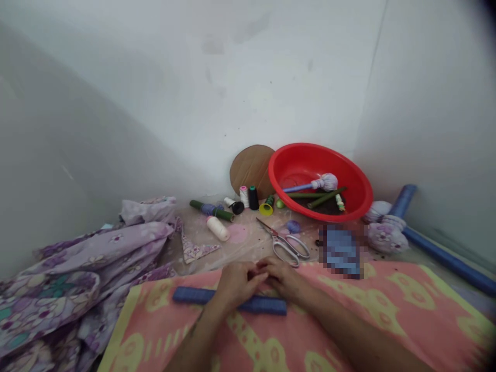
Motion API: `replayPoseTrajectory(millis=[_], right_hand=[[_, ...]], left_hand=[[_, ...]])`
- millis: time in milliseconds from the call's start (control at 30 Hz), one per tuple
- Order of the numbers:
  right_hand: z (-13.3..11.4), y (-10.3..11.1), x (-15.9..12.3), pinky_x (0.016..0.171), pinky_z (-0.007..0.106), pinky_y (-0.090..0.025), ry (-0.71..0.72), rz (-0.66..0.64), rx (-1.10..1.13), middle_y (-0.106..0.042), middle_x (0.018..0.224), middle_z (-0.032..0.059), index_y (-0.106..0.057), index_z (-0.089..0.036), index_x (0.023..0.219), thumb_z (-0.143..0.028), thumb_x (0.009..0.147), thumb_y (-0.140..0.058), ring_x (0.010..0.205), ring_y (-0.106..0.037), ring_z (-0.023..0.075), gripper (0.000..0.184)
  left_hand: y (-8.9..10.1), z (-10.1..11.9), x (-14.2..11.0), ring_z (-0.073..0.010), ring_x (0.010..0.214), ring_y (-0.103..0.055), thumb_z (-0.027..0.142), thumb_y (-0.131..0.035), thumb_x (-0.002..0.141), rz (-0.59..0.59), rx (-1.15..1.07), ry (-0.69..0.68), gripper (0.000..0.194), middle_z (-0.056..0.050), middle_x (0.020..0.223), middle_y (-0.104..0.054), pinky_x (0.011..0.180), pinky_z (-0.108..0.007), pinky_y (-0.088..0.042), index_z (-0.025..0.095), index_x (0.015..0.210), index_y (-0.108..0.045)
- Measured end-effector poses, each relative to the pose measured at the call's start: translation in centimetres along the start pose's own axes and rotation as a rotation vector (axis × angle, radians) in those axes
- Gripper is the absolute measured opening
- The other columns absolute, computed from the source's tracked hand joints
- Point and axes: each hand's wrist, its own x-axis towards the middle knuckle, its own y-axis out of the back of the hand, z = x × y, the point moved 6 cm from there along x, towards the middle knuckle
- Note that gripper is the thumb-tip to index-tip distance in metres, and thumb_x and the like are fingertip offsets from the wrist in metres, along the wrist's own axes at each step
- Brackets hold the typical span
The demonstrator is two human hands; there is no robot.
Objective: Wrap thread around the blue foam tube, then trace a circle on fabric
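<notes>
My left hand (236, 281) and my right hand (281, 276) meet over the pink and yellow cloth (341, 310), fingertips curled together. Whatever lies between the fingers is too small or hidden to make out. Under my left wrist runs a flat blue strip (265, 305), its middle covered by that arm; it looks like a cloth-covered stick. Just beyond my fingers lie scissors (284, 244) with pale handles, blades pointing away to the left. A small purple-blue bundle (293, 226) sits beside them.
A red basin (362, 194) leans at the back, holding green sticks and a cloth-headed mallet (310, 184). Thread spools (244, 197) and a cardboard disc (248, 165) stand near the wall. Floral fabric (124, 253) heaps at left; larger cloth-headed pieces (387, 236) lie right.
</notes>
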Motion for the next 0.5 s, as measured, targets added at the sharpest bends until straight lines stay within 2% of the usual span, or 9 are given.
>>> replayPoseTrajectory(millis=[100,200,333,500], right_hand=[[0.3,0.1,0.1,0.074,0.029,-0.044,-0.004,0.024,-0.039,-0.058,0.094,0.0098,-0.064,-0.017,0.080,-0.021,0.079,-0.048,0.087,-0.053,0.0163,0.017],[0.6,0.7,0.3,0.074,0.029,-0.044,-0.046,0.068,0.000,-0.059,0.091,0.0097,-0.064,-0.016,0.075,-0.020,0.080,-0.046,0.086,-0.054,0.0161,0.020],[1.0,2.1,0.6,0.069,0.028,-0.044,-0.182,0.135,0.116,-0.061,0.079,0.0068,-0.063,-0.016,0.071,-0.024,0.079,-0.049,0.076,-0.055,0.0150,0.018],[0.8,3.5,0.7,0.052,0.022,-0.041,-0.385,0.174,0.323,-0.059,0.060,0.0023,-0.060,-0.015,0.065,-0.028,0.075,-0.052,0.056,-0.053,0.0112,0.018]], left_hand=[[-0.9,-0.4,-0.8,-0.0090,0.056,-0.049,0.049,-0.056,0.065,-0.142,-0.036,-0.029,0.032,0.005,0.061,-0.057,0.048,-0.020,-0.026,0.018,0.069,-0.060],[-0.8,0.2,-1.4,-0.0109,0.061,-0.050,0.056,-0.062,0.052,-0.212,-0.002,-0.095,0.042,0.005,0.066,-0.059,0.051,-0.020,-0.028,0.019,0.073,-0.061],[-1.0,0.9,-1.7,-0.0141,0.066,-0.052,0.058,-0.059,0.055,-0.216,0.094,-0.148,0.042,0.002,0.072,-0.061,0.056,-0.022,-0.030,0.020,0.074,-0.063],[-1.8,1.2,-1.8,-0.0137,0.061,-0.051,0.046,-0.067,0.052,-0.201,0.171,-0.158,0.035,0.003,0.068,-0.059,0.052,-0.022,-0.027,0.019,0.072,-0.059]])
